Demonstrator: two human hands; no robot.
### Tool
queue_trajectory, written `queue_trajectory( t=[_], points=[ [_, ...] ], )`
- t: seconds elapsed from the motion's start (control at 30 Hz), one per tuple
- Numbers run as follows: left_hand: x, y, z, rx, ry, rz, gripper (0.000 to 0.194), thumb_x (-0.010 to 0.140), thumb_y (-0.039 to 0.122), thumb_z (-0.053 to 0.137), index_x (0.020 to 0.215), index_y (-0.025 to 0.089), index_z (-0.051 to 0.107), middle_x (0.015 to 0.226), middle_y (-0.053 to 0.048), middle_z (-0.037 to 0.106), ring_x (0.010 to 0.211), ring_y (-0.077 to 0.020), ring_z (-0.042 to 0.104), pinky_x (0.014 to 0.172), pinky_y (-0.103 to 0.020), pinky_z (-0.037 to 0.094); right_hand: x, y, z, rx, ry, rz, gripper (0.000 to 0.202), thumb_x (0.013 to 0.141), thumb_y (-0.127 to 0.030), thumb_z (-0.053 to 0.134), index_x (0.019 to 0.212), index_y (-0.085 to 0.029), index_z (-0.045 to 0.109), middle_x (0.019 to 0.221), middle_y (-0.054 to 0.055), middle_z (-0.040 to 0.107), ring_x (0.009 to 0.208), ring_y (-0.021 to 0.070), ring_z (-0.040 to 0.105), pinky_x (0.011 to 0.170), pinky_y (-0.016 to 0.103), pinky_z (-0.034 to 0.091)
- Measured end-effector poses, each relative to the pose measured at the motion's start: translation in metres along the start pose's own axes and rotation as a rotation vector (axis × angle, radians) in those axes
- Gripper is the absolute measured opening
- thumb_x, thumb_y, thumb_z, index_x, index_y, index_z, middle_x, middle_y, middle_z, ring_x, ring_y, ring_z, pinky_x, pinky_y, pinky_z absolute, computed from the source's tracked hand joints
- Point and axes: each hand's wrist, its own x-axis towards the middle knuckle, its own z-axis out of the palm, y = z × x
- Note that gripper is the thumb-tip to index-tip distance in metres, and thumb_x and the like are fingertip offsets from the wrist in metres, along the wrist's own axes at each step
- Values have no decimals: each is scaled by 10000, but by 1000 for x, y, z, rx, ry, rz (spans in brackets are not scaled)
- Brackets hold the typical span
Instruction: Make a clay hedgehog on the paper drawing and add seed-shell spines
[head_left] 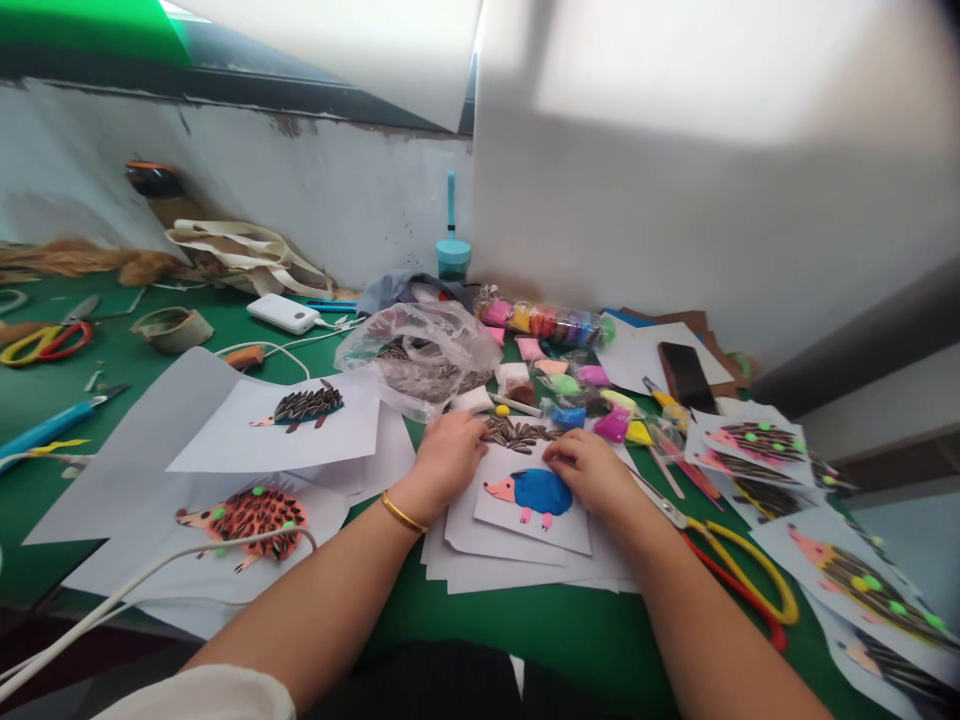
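Note:
A blue clay hedgehog [541, 492] with a pink face and pink feet lies on a white card [499, 515] on top of stacked paper. Behind it is a pile of striped sunflower seeds [517, 432]. My left hand [452, 455] is at the left end of the pile, its fingers bent together by the seeds; what they hold, if anything, is too small to tell. My right hand [581, 462] rests at the card's upper right, by the hedgehog's back, fingertips close together and partly hidden.
A plastic bag of seeds [424, 360] and colored clay packets [559, 384] lie behind my hands. Scissors [720, 560] are beside my right forearm. Finished hedgehog cards [862, 575] are at the right, others [217, 440] at the left, crossed by a white cable [150, 570].

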Motion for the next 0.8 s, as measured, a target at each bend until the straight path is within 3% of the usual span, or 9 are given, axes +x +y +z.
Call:
queue_trajectory(
  t=[0.3,0.43,0.53,0.63,0.8],
  points=[
    [5,2,2,66,-2,-27,140,906,256,566,844,210,683,931,-71,665,943,-261,603,795,-369,437,4,-1,6,-8,37,-3,162,868,-198,591,832,-232,745,913,52,676,910,217,615,837,343,466],
    [4,6,-2,79,90,-22,174,944,227,499,880,199,659,920,-75,661,923,-246,598,802,-363,435,2,-7,4,33,136,-4,198,899,-212,538,934,-226,733,962,66,691,960,235,617,874,376,467],
    [0,13,-6,-61,152,71,186,961,222,478,893,201,650,886,-56,672,890,-216,606,823,-340,436,-3,-18,2,178,189,-36,199,908,-246,527,959,-221,717,966,65,701,957,232,627,872,373,480],
    [-5,22,-6,-279,113,204,161,953,239,512,884,201,653,872,-41,685,865,-196,617,811,-314,450,-8,-31,1,351,170,-35,176,880,-304,591,988,-230,707,950,44,715,896,217,646,817,346,503],
    [-12,30,1,-454,54,209,86,906,183,580,906,195,664,885,-24,702,849,-176,625,783,-287,461,-11,-41,4,427,113,-34,123,845,-275,613,889,-230,718,909,26,737,875,207,659,808,331,503]
  ],
)
